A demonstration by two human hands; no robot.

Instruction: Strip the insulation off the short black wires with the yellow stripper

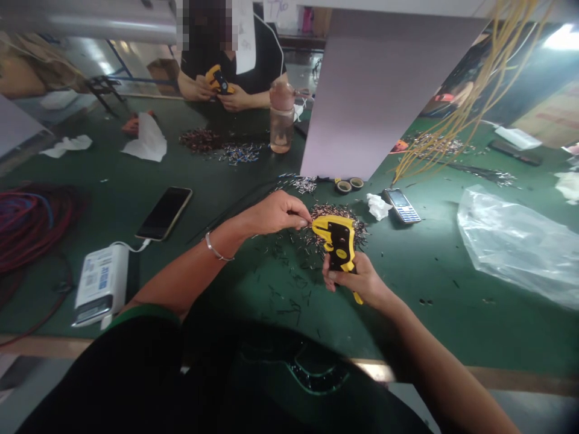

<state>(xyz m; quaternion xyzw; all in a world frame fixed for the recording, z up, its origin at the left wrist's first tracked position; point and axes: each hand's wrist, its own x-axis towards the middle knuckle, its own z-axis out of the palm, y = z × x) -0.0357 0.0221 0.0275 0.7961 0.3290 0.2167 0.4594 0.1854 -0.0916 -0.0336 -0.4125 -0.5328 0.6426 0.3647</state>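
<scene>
My right hand is wrapped round the handles of a yellow and black wire stripper, its jaws pointing left. My left hand is closed in a pinch right at those jaws. What its fingertips hold is too small to make out. Under and behind the tool spreads a pile of short cut wires with coppery ends. Dark scraps lie scattered nearer to me on the green table. Past my left hand, long black wires run toward a bundle of silvery wire ends.
Left are a smartphone, a cabled white power bank and coiled red wires. Tape rolls, a keypad phone and a plastic bag lie right. Opposite, a person holds another stripper near a bottle.
</scene>
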